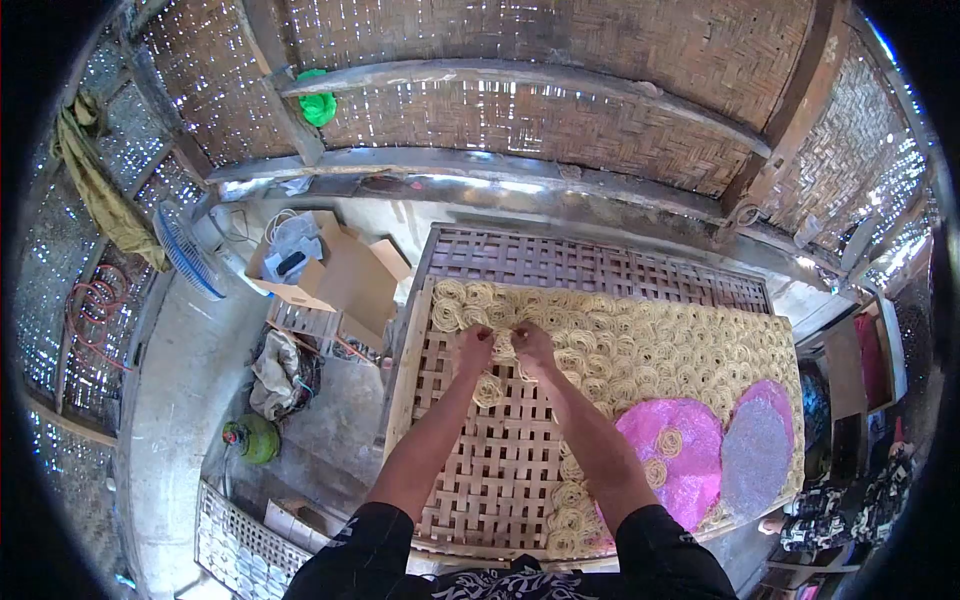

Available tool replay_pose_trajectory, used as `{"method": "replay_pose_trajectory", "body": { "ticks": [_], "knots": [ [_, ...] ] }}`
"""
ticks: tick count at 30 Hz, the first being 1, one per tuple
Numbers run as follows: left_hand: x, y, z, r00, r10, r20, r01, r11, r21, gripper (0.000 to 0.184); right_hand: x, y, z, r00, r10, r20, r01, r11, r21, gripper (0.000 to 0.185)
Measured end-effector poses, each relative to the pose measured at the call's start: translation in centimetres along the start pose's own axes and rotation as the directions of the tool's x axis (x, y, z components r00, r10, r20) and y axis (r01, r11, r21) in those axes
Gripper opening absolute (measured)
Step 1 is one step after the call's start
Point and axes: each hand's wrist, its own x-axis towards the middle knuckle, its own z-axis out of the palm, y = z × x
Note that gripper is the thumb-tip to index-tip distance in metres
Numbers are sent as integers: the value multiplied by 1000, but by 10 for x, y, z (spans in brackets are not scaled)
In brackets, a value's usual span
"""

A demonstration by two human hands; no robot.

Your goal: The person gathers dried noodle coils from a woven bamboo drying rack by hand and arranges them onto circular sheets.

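A woven bamboo rack [490,470] lies in front of me, much of it covered by rows of pale, coiled noodle nests [640,345]. Near its far left part, my left hand [474,350] and my right hand [533,348] are close together with fingers closed. Between them is a noodle nest [504,348], gripped at its two sides; the fingertips are small and partly hidden. Just below the hands, another nest [488,391] rests on the bare lattice. To the right, a pink plastic sheet [680,430] carries two nests [668,441].
A greyish round sheet [755,455] lies on the nests at right. Left of the rack stand an open cardboard box [345,285], a green gas cylinder [258,440] and a blue fan [187,252]. Another person's patterned clothing [840,515] shows at far right.
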Motion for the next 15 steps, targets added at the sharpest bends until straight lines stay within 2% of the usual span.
{"method": "replay_pose_trajectory", "body": {
  "ticks": [3, 6, 8, 9, 11, 12, 15],
  "knots": [
    [58, -84, 46, 971, 214, -103, -194, 965, 174, 27, 0, -17, -2, 997, -73, -23, 67, 976, -207, 24],
    [17, -8, 2, 969, 248, -11, -223, 886, 407, 32, 2, -17, 3, 996, -88, -31, 71, 930, -361, 25],
    [22, -20, 4, 974, 223, -40, -202, 933, 297, 33, -1, -16, 5, 996, -53, -68, 20, 911, -413, 25],
    [13, -5, -9, 977, 207, -54, -189, 952, 242, 33, -8, -17, 4, 989, -107, -100, 59, 917, -395, 25],
    [-12, -2, -41, 951, 306, 48, -304, 888, 344, 36, -23, -21, -1, 961, -220, -167, 147, 919, -365, 25],
    [-22, -12, -50, 923, 372, 101, -380, 836, 395, 36, -37, -20, -1, 989, -144, -44, 120, 929, -350, 27],
    [-66, -31, -58, 840, 507, 191, -537, 730, 423, 35, -84, -33, -1, 938, -303, 166, 346, 811, -473, 25]
  ]
}}
